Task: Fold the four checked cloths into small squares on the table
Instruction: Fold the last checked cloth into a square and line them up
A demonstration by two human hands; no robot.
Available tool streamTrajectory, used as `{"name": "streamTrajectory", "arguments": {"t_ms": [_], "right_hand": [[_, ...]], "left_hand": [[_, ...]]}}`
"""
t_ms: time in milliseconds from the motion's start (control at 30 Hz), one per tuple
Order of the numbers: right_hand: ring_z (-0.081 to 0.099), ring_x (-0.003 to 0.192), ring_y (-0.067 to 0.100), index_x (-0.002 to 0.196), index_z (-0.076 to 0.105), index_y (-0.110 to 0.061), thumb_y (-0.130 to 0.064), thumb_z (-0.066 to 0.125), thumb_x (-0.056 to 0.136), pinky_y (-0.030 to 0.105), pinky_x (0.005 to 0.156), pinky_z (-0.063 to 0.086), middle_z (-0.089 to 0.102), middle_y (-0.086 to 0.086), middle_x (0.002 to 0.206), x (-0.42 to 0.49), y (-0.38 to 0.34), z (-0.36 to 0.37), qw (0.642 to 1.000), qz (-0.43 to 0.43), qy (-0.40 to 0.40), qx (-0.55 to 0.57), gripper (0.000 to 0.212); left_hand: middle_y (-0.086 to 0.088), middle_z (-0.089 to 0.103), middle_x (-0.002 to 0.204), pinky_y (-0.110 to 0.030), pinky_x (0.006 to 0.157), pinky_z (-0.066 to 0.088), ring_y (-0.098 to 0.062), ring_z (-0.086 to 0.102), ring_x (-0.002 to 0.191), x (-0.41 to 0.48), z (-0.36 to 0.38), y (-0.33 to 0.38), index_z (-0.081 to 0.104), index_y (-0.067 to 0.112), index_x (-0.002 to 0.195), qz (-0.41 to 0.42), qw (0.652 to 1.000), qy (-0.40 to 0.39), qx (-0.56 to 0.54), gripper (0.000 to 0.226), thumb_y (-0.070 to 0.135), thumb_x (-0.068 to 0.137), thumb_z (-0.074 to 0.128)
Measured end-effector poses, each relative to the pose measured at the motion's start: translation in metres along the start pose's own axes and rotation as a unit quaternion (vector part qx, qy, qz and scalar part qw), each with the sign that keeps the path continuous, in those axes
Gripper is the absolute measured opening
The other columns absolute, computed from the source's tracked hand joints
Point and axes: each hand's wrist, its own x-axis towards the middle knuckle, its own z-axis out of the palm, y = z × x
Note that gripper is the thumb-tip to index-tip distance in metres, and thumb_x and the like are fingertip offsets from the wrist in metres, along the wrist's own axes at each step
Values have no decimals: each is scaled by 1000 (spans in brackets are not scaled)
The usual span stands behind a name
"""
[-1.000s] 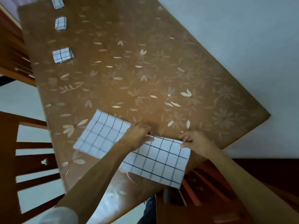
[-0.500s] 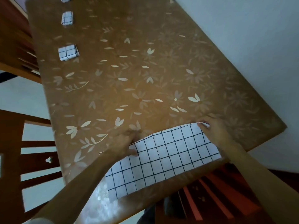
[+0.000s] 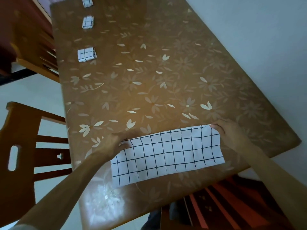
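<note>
Fingers of the left hand [image 3: 113,145] pinch the far left corner of the checked cloth [image 3: 167,155]; fingers of the right hand [image 3: 230,135] pinch its far right corner, thumb tips meeting the edge. Both hands lie at the far long edge, so the cloth spreads from the fingers back toward the person, flat on the worktop [image 3: 149,83] close to its near edge. It appears already folded once into a long strip; its long axis runs left to right, from one hand to the other, tilted slightly up to the right. Neither hand is clearly nearer: each holds one end, so the next fold, bringing one short end over the other, could probably start from either side.

Three folded squares lie in a row along the far left edge: nearest [image 3: 86,54], middle [image 3: 88,22], farthest [image 3: 87,1], all well apart from the strip. The worktop is brown with pale flowers; wooden chairs [image 3: 18,146] stand at its left, a pale wall to the right.
</note>
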Motion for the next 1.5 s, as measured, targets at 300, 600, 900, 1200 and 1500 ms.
{"name": "streamTrajectory", "arguments": {"t_ms": [300, 600, 900, 1200, 1500], "right_hand": [[50, 84, 13, 82, 68, -18, -1, 74, 75, 38, 66, 50, 59, -3, 88, -14, -5, 0, 997, -73, 35, 11, 19], [48, 70, 25, 71, 63, -15, -7, 50, 70, 37, 57, 42, 54, 2, 78, -75, -6, 30, 989, -118, 69, -63, 16], [54, 93, 22, 100, 73, -19, -13, 67, 88, 40, 81, 48, 57, 1, 96, -79, 0, 46, 993, 87, 36, 69, 14], [62, 74, 19, 94, 60, -19, -27, 75, 85, 42, 66, 54, 66, 5, 80, -55, -4, 41, 949, 188, -47, 249, 19], [63, 76, 20, 77, 64, -21, 1, 75, 79, 27, 72, 51, 64, 0, 77, -50, 6, 43, 956, 207, -42, 203, 25]], "left_hand": [[0, 62, 89, -35, 42, 48, -30, 64, 68, -27, 1, -6, 54, 26, 113, 66, 975, 169, 126, 33, 18, 88, 73], [-3, 56, 81, -31, 65, 34, -23, 53, 68, -74, 34, -16, 62, 13, 83, 132, 942, 174, 254, 39, -10, 56, 79], [-1, 62, 109, -35, 71, 50, -21, 56, 102, -84, 47, -15, 69, 17, 110, -68, 968, 234, 57, 38, 14, 76, 84], [28, 49, 129, -43, 101, 44, -14, 40, 130, -75, 38, -35, 56, 56, 122, -171, 982, 76, -14, 69, 47, 62, 88], [12, 65, 97, -23, 53, 45, -17, 59, 78, -85, 41, -24, 64, 26, 87, -90, 986, 128, 55, 31, 5, 73, 82]]}}
